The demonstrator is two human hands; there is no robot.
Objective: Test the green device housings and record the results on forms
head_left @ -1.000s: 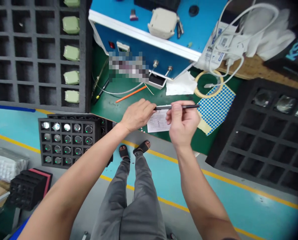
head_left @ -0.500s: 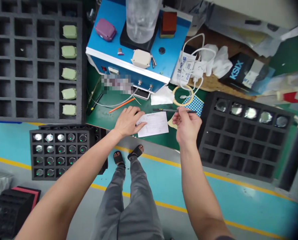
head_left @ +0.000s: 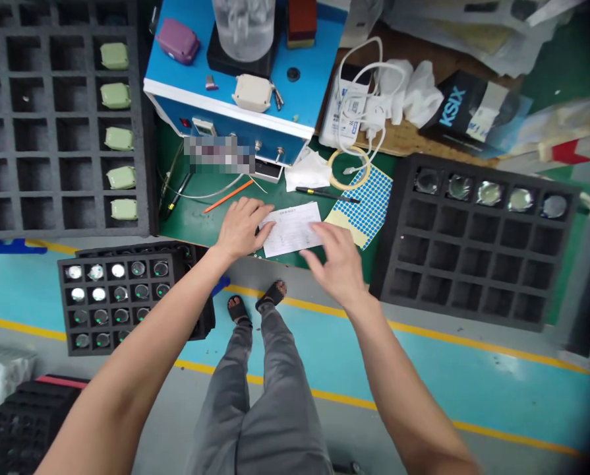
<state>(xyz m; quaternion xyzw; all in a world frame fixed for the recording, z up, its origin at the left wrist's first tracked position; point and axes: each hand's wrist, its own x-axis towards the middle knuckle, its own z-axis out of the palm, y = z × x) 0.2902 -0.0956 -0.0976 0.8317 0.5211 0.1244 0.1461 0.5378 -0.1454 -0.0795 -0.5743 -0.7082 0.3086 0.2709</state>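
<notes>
Two hands at a paper sheet (head_left: 293, 225) on a green bench (head_left: 188, 225). The sheet's long axis runs left to right, its right end slightly farther from the person. The left hand (head_left: 242, 227), nearer, lies palm down at the sheet's left end, fingers extended, thumb against it, gripping nothing visible. The right hand (head_left: 339, 260) hangs at the right end, thumb and fingers well parted with nothing between them; contact cannot be told. A pen (head_left: 327, 194) lies just beyond the sheet, roughly parallel to it, one end over a sticker sheet (head_left: 375, 198).

Containers: left of the sheet, a large tray (head_left: 147, 142) holds green cases (head_left: 115, 96) along its near-side column; right of it, a second tray (head_left: 397, 231) bears five round pieces (head_left: 489, 193) in its far row; below and left, a lower tray (head_left: 178, 265) carries rows of similar pieces, many green-dotted.
</notes>
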